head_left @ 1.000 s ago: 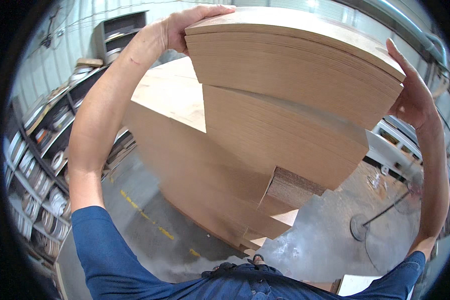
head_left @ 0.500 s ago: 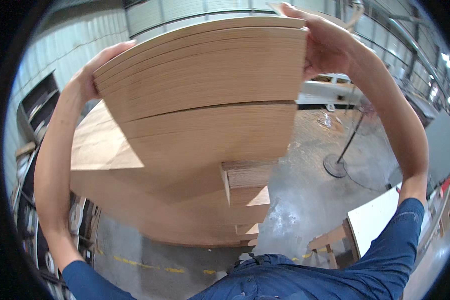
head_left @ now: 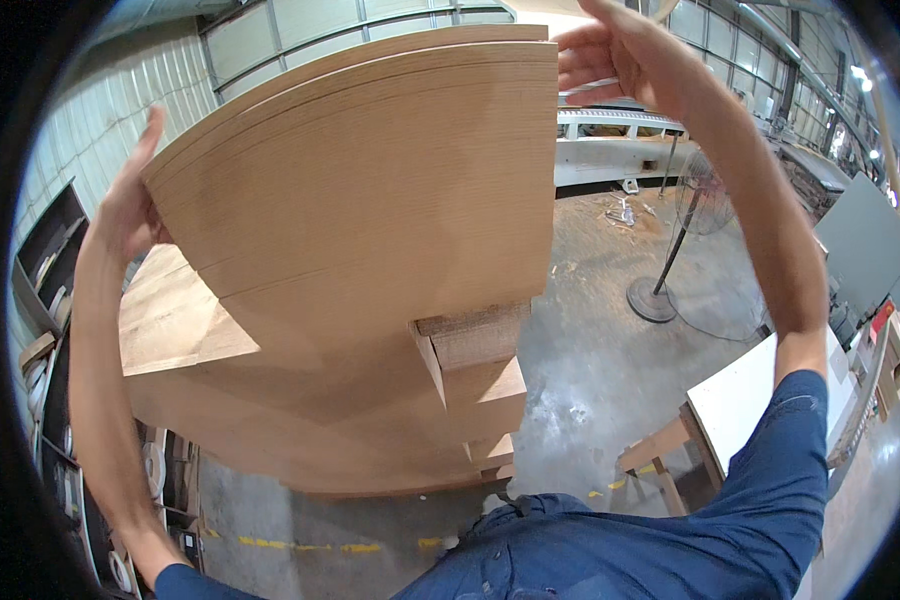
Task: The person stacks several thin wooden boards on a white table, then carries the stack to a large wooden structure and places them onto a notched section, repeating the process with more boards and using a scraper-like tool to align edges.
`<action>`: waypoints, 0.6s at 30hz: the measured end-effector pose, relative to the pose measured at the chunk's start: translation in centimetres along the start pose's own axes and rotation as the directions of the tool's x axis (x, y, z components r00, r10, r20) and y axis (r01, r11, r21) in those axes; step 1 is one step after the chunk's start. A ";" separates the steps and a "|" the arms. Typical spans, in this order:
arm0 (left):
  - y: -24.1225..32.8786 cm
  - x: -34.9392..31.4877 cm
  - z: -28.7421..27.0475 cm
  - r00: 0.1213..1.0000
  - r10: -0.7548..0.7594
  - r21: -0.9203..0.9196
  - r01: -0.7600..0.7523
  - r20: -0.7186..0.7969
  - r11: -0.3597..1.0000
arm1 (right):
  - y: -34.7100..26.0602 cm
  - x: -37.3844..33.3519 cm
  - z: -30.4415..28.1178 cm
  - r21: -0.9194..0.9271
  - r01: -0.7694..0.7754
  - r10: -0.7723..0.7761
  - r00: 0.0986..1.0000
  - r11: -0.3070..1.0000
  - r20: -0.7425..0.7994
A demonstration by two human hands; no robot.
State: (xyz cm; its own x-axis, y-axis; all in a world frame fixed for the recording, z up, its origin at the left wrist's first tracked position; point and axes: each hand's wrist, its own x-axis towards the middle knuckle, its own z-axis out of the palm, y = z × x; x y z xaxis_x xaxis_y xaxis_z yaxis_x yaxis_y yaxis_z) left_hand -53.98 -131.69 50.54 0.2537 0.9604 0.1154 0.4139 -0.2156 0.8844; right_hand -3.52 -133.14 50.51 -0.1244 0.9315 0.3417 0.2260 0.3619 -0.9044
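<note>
Board stack [head_left: 370,180]: upper centre of the frame, layers nearly flush, presumably for steady piling; far side hidden.
Your left hand [head_left: 130,215]: at its left corner, thumb raised, fingers partly hidden; you can't tell whether it grips.
Your right hand [head_left: 635,60]: spread open beside its upper-right edge, contact unclear.
Hand spacing: wide apart, likely to steady both ends.
Floor fan [head_left: 653,300]: right of centre, cage faint.
White-topped table [head_left: 740,410]: lower right, partly behind your sleeve [head_left: 770,470].

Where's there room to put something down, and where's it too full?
There's bare floor between the tall board stack and the fan's base. By the left forearm, the pale lower board top looks bare too; so does the white panel beside the right sleeve. The shelves on the left are crowded, and scraps litter the floor beyond the fan.
</note>
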 end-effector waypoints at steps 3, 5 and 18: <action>-2.6 -4.3 4.5 0.976 0.198 -0.123 -0.208 -0.090 0.970 | 4.9 -6.1 1.7 -0.224 0.187 -0.196 0.980 0.957 -0.022; -6.0 -5.1 6.7 0.922 0.338 -0.065 -0.356 -0.191 0.932 | 6.1 -9.3 5.0 -0.246 0.343 -0.333 0.939 0.907 0.081; -7.7 -5.0 10.2 0.840 0.425 0.038 -0.439 -0.336 0.898 | 6.9 -10.3 9.9 -0.281 0.243 -0.299 0.937 0.929 -0.180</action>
State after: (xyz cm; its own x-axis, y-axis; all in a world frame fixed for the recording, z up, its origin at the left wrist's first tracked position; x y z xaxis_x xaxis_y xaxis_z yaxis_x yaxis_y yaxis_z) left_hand -49.52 -136.61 38.54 0.0951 0.7746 0.6252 0.2937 -0.6220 0.7259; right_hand -10.28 -140.64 38.25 -0.0107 0.7711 0.6366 0.4509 0.5720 -0.6852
